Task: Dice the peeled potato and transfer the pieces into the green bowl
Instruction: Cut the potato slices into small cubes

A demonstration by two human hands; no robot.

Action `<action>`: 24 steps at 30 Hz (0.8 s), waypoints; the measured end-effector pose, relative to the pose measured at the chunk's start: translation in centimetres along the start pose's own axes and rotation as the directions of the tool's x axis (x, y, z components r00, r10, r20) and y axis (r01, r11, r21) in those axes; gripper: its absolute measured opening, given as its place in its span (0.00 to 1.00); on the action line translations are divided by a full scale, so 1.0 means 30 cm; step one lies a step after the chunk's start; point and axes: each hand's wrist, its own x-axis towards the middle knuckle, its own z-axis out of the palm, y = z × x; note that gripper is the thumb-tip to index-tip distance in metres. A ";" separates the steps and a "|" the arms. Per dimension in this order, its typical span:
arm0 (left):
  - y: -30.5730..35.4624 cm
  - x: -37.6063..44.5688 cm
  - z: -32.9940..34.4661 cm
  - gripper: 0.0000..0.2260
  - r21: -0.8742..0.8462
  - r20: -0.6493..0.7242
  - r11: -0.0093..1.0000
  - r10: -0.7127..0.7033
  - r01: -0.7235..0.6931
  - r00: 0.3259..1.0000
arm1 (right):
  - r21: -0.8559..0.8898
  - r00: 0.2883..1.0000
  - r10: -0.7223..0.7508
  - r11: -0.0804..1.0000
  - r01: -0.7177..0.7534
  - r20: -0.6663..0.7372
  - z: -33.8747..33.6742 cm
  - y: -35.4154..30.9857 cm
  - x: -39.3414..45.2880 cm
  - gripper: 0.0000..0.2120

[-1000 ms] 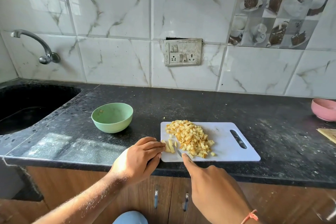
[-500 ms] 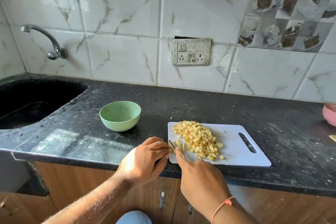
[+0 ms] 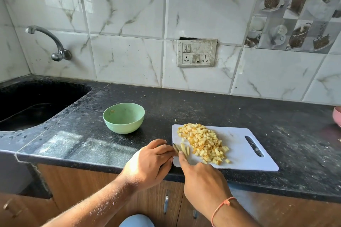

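Observation:
A heap of diced potato (image 3: 203, 142) lies on the white cutting board (image 3: 239, 145). A few potato strips (image 3: 182, 149) lie at the board's near left corner. My left hand (image 3: 149, 162) sits at the board's left edge, its fingertips pinching the strips' ends. My right hand (image 3: 201, 177) grips a knife (image 3: 175, 148); its index finger lies along the blade, and only the dark tip shows over the strips. The green bowl (image 3: 123, 118) stands on the counter left of the board, holding only a few scraps.
A black sink (image 3: 36, 105) with a tap (image 3: 55, 46) fills the left. A pink bowl (image 3: 337, 116) shows at the right edge. The dark counter (image 3: 203, 107) runs back to a tiled wall with a socket panel (image 3: 196, 52). Cabinet doors lie below.
The camera has shifted, so everything sits further right in view. My right hand with the knife has moved left from the heap onto the strips beside my left fingertips.

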 end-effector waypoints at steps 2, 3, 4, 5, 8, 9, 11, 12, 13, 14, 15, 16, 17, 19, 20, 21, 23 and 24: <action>0.002 0.001 0.000 0.13 0.012 -0.006 1.000 0.009 -0.009 1.000 | 0.020 1.000 -0.001 1.000 0.000 0.025 0.004 0.005 -0.009 0.35; 0.003 0.000 -0.001 0.13 0.016 -0.004 1.000 0.011 -0.011 1.000 | 0.031 0.999 -0.004 1.000 0.003 0.039 0.007 0.009 -0.015 0.35; 0.003 0.002 -0.001 0.13 0.019 -0.003 1.000 0.012 -0.012 1.000 | 0.042 0.999 -0.008 0.999 0.006 0.048 0.009 0.015 -0.023 0.35; 0.001 0.000 0.000 0.13 0.025 0.001 1.000 0.014 -0.014 1.000 | 0.055 0.998 -0.014 0.998 0.010 0.055 0.010 0.018 -0.037 0.35; -0.007 -0.002 0.004 0.14 0.031 0.010 0.999 0.008 -0.009 1.000 | 0.082 0.997 -0.024 0.997 0.017 0.075 0.002 0.026 -0.088 0.37; -0.012 -0.007 0.003 0.14 0.029 0.012 1.000 -0.001 0.000 1.000 | 0.090 0.996 -0.019 0.996 0.011 0.085 0.002 0.026 -0.101 0.37; -0.008 -0.005 0.008 0.14 0.021 0.008 1.000 0.007 -0.008 1.000 | 0.098 0.994 0.013 0.995 -0.024 0.111 -0.006 0.042 -0.130 0.38; -0.007 -0.007 0.009 0.14 0.021 0.008 1.000 0.010 -0.010 1.000 | 0.102 0.992 0.026 0.994 -0.039 0.125 -0.010 0.048 -0.138 0.39; -0.005 -0.005 0.009 0.14 0.021 0.006 1.000 0.013 -0.013 1.000 | 0.105 0.989 0.039 0.993 -0.054 0.141 -0.015 0.057 -0.145 0.39; -0.004 -0.004 0.010 0.14 0.020 0.005 1.000 0.014 -0.014 1.000 | 0.109 0.986 0.047 0.992 -0.064 0.158 -0.019 0.066 -0.150 0.40; -0.003 -0.001 0.009 0.14 0.018 0.002 1.000 0.014 -0.014 1.000 | 0.115 0.985 0.048 0.991 -0.068 0.163 -0.024 0.078 -0.155 0.40; -0.003 0.000 0.008 0.14 0.017 -0.001 1.000 0.012 -0.012 1.000 | 0.123 0.988 0.041 0.991 -0.060 0.150 -0.028 0.090 -0.161 0.39; -0.002 0.001 0.007 0.14 0.014 0.000 1.000 0.006 -0.006 1.000 | 0.134 0.993 0.027 0.990 -0.042 0.115 -0.028 0.103 -0.166 0.38; -0.001 0.002 0.004 0.14 -0.008 0.005 1.000 -0.023 0.023 1.000 | 0.180 1.000 -0.019 0.983 0.019 -0.007 -0.030 0.134 -0.166 0.34; -0.002 0.000 0.003 0.14 -0.025 0.011 0.999 -0.043 0.043 0.999 | 0.213 0.996 -0.042 0.975 0.057 -0.073 -0.030 0.153 -0.157 0.32; -0.003 0.000 0.003 0.13 -0.043 0.018 0.997 -0.067 0.068 0.998 | 0.254 0.990 -0.051 0.964 0.084 -0.130 -0.026 0.179 -0.136 0.31; -0.005 0.001 -0.001 0.13 -0.081 0.024 0.990 -0.116 0.117 0.993 | 0.363 0.980 -0.035 0.926 0.106 -0.197 -0.002 0.244 -0.073 0.29; -0.005 0.002 -0.002 0.12 -0.094 0.016 0.986 -0.135 0.136 0.991 | 0.416 0.975 -0.013 0.903 0.106 -0.220 0.019 0.280 -0.040 0.27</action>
